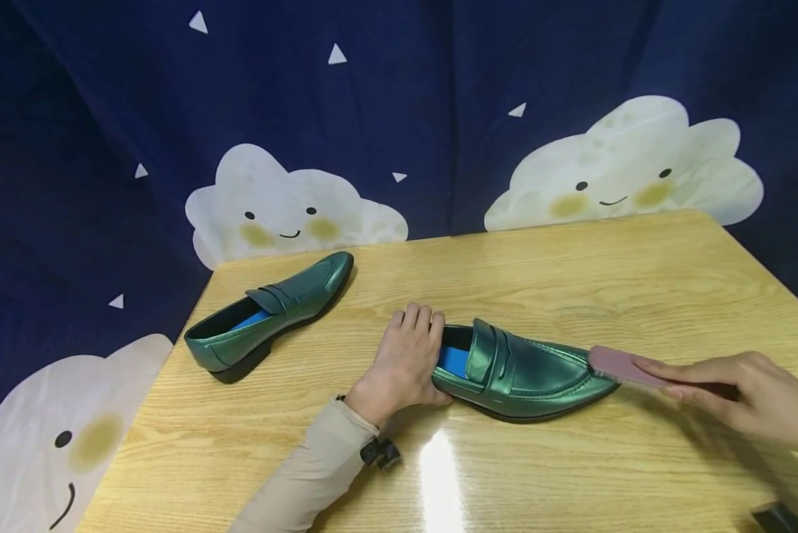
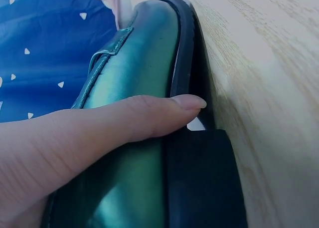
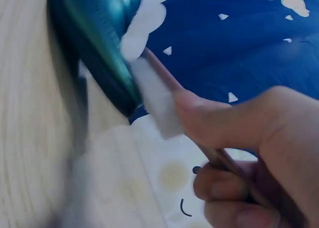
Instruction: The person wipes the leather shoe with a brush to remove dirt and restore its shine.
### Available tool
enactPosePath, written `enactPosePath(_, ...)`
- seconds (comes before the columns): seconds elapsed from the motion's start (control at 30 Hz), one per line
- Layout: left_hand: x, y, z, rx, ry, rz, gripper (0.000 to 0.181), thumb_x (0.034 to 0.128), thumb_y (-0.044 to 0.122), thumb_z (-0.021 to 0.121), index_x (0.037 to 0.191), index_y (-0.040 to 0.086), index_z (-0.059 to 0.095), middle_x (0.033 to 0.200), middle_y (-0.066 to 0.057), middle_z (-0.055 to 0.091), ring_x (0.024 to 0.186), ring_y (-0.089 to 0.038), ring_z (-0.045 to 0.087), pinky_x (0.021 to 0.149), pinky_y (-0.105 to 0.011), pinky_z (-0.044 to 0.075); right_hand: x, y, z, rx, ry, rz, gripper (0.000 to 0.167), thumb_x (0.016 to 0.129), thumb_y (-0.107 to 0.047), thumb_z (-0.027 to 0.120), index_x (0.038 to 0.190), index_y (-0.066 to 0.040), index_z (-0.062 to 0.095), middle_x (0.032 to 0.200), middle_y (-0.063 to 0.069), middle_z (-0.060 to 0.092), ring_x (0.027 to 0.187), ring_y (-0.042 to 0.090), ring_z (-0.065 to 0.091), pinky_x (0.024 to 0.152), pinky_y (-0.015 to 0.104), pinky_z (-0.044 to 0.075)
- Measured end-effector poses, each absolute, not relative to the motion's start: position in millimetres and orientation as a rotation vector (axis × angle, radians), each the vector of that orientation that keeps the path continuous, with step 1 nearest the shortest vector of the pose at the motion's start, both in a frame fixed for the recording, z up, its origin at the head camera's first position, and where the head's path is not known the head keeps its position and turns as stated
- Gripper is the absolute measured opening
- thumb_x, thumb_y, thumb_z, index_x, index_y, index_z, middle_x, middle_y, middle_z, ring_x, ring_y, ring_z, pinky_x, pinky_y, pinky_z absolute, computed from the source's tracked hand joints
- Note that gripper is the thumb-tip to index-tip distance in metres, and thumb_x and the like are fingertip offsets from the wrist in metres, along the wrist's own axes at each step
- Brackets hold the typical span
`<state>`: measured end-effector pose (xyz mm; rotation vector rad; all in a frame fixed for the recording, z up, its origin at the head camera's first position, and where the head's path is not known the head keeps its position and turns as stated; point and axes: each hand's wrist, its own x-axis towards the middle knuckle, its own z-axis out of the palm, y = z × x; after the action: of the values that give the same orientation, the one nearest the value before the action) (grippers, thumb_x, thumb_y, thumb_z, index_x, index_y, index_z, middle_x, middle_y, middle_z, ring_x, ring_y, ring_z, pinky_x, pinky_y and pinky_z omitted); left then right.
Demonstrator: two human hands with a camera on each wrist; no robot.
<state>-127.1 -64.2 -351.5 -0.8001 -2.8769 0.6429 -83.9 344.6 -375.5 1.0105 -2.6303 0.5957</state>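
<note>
The left hand [image 1: 399, 363] of the person is clamped around the back part of a shiny green shoe [image 1: 532, 381]: its fingers are on the far side, and its thumb [image 2: 144, 117] lies along the near side, with the tip at the edge of the black sole, just in front of the heel block [image 2: 204, 178]. So the shoe stands upright to the right of this hand, its pointed toe directed toward the right hand [image 1: 755, 396]. Between the left hand and the strap of the shoe, I can see a blue insole [image 1: 454, 361].

The right hand is closed on the handle of a pink brush [image 1: 628, 366], thumb on one side and fingers on the other. The brush head extends to the left of this hand, over the toe (how strongly the bristles press there, I cannot tell).

Farther away and to the left of the left hand, a second green shoe [image 1: 302, 300] stands apart on the wooden table [image 1: 539, 481]. Behind the left wrist comes a beige sleeve [image 1: 312, 466]. Beyond both hands hangs a dark blue curtain [image 1: 432, 89], printed with smiling clouds and small white triangles.
</note>
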Motion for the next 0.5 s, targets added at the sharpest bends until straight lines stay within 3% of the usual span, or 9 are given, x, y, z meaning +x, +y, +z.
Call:
enactPosePath(0.13,-127.2,-64.2,-351.3,-0.801,-2.882,0.658,0.115,0.0547,0.089,0.06,0.132,0.007,0.036,0.12,-0.009,0.045,0.109,-0.025,0.04,0.089,-0.034,0.038,-85.4,346.7,-375.4,0.833,-2.613,0.43,0.049,0.066,-0.014,0.085,0.112,-0.03,0.073,0.079,0.0,0.073,0.058,-0.006,0.051,0.05,0.014,0.038)
enactPosePath(0.23,-127.3,-64.0,-351.2,-0.804,-2.885,0.665,0.115,0.0548,0.089,0.06,0.133,0.007,0.036,0.12,-0.009,0.045,0.109,-0.025,0.041,0.09,-0.034,0.038,-84.8,347.3,-374.6,0.772,-2.578,0.326,0.035,0.081,-0.035,0.076,0.115,-0.034,0.071,0.077,0.006,0.073,0.059,0.011,0.064,0.049,0.027,0.048)
enactPosePath(0.3,-127.4,-64.0,-351.4,-0.806,-2.889,0.666,0.115,0.0549,0.089,0.06,0.133,0.007,0.036,0.12,-0.009,0.045,0.11,-0.025,0.04,0.09,-0.034,0.038,-84.4,346.8,-374.8,0.749,-2.558,0.301,0.032,0.083,-0.04,0.072,0.115,-0.037,0.07,0.078,0.007,0.073,0.061,0.021,0.067,0.05,0.035,0.049)
enactPosePath(0.4,-127.4,-63.8,-351.4,-0.806,-2.894,0.67,0.116,0.0551,0.089,0.06,0.133,0.008,0.036,0.121,-0.009,0.045,0.111,-0.025,0.04,0.091,-0.034,0.038,-84.9,345.3,-375.2,0.784,-2.545,0.359,0.035,0.08,-0.031,0.077,0.115,-0.035,0.071,0.082,0.001,0.074,0.066,0.014,0.068,0.055,0.025,0.05)
enactPosePath(0.5,-127.5,-63.6,-350.8,-0.804,-2.899,0.678,0.115,0.0555,0.089,0.06,0.134,0.008,0.036,0.121,-0.01,0.045,0.111,-0.025,0.04,0.091,-0.034,0.038,-86.0,344.9,-375.7,0.886,-2.533,0.462,0.051,0.062,-0.014,0.087,0.109,-0.03,0.074,0.084,-0.007,0.073,0.07,0.001,0.065,0.059,0.01,0.045)
